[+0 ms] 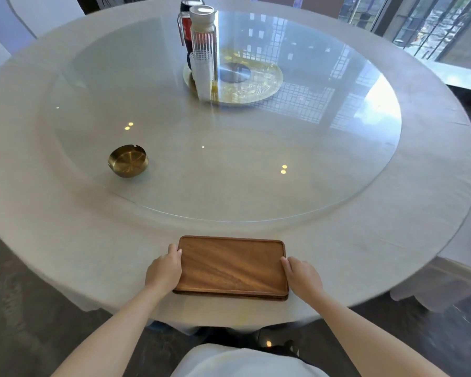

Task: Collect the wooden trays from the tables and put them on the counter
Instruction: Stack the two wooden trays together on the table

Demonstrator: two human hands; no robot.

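The left hand (164,270) and the right hand (303,276) each hold one short end of the flat brown wooden tray (232,268). The tray lies between both hands, equally close to each, with its long side running left to right. It rests at the near edge of the round grey bench (65,240). A small gold metal bowl (128,161) sits far off, toward the left edge.

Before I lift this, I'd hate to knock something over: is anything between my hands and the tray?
Nothing visible. The left hand and right hand already touch the short ends of the wooden tray. The ashtray and pitcher sit farther away, on the glass.
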